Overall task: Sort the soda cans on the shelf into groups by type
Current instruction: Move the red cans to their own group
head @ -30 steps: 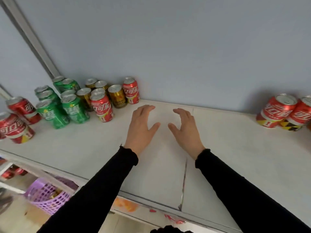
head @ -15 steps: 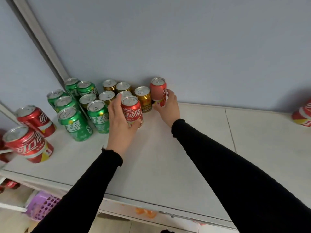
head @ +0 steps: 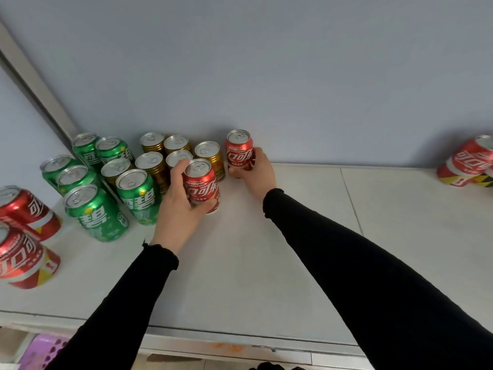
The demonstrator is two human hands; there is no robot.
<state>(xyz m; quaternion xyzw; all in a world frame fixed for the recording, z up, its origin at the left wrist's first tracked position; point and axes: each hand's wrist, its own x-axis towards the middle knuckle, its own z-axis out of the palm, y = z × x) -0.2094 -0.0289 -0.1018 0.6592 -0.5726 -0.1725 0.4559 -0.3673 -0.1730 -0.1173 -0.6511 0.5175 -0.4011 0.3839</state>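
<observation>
pale shelf [head: 266, 276] runs the width of the view, grey-blue wall [head: 266, 62] behind. black sleeves [head: 360, 276] reach in from the bottom. green cans [head: 96, 212] cluster upright at back left, six of them; gold cans [head: 154, 164] packed just beside them toward the wall. two red cans [head: 24, 209] at the far left edge, more red cans [head: 472, 161] at the far right edge, well apart. left hand [head: 178, 201] wrapped around a red can [head: 201, 184] at the front of the gold group. right hand [head: 256, 172] closed on a second red can [head: 239, 150] near the wall, touching the gold group's right side. both cans upright.
</observation>
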